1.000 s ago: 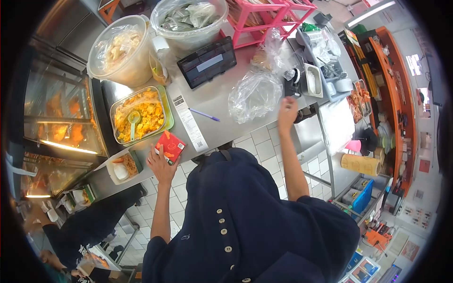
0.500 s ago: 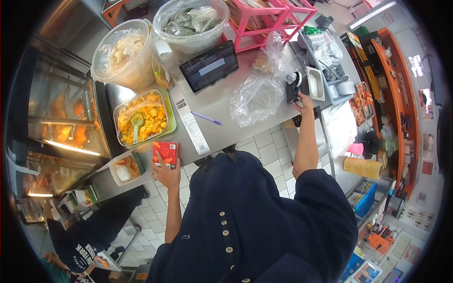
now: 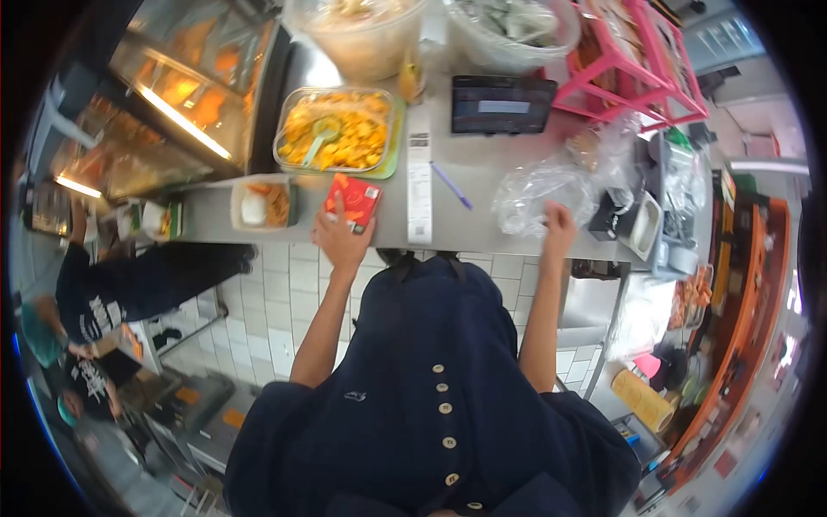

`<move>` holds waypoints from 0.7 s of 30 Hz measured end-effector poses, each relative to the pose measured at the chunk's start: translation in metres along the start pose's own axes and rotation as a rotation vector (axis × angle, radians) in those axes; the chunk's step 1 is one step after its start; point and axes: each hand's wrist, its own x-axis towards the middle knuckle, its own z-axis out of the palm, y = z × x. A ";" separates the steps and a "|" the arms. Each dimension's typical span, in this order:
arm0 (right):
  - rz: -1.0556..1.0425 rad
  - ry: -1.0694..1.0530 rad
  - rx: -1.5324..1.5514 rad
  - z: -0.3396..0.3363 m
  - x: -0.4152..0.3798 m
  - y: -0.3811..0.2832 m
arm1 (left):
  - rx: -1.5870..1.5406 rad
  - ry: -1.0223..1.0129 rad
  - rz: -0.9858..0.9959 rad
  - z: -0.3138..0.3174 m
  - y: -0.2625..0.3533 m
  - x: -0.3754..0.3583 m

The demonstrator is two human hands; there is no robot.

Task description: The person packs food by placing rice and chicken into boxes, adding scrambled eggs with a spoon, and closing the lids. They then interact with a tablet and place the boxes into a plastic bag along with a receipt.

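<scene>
My left hand (image 3: pixel 341 245) pinches the red box (image 3: pixel 355 200) ahead of my palm; my right hand (image 3: pixel 559 226), grip unclear, is beside the plastic bag (image 3: pixel 525 196).

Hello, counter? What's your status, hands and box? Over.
Left hand gripping red box. Right hand at clear bag, contact unclear. Printed slip and pen between hands.

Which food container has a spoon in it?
Clear rectangular container of yellow food: it has the pale green spoon; no spoon shows in the others.
</scene>
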 end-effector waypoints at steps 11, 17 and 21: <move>-0.039 -1.075 -0.427 0.260 -0.118 0.021 | -0.077 0.022 -0.012 0.005 -0.008 -0.002; -0.209 -1.115 -0.402 0.258 -0.104 0.030 | -0.118 0.020 -0.025 0.000 -0.007 -0.003; -0.243 -0.961 -0.688 0.254 -0.109 0.012 | -0.149 0.014 0.027 -0.005 -0.013 -0.001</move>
